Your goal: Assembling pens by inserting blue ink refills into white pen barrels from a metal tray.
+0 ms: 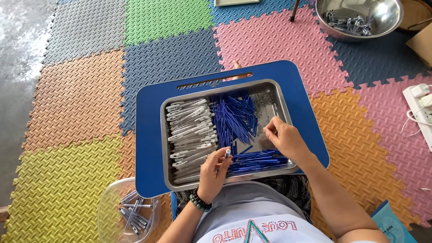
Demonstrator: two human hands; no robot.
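Observation:
A steel tray [274, 92] sits on a blue lap table [148, 117]. White pen barrels [191, 130] lie stacked in its left half, thin blue refills [234, 117] are heaped in the middle, and more blue parts [256, 159] lie at the near right. My left hand [213, 173] holds a pen barrel [227, 153] upright at the tray's near edge. My right hand [285, 139] hovers over the right side of the tray, fingertips pinched together; whether a refill is in them I cannot tell.
A clear plastic bowl [108, 202] with several assembled pens stands on the floor at the near left. A steel bowl [396, 18] with more pens sits at the far right. A white power strip [416, 105] lies at the right on coloured foam mats.

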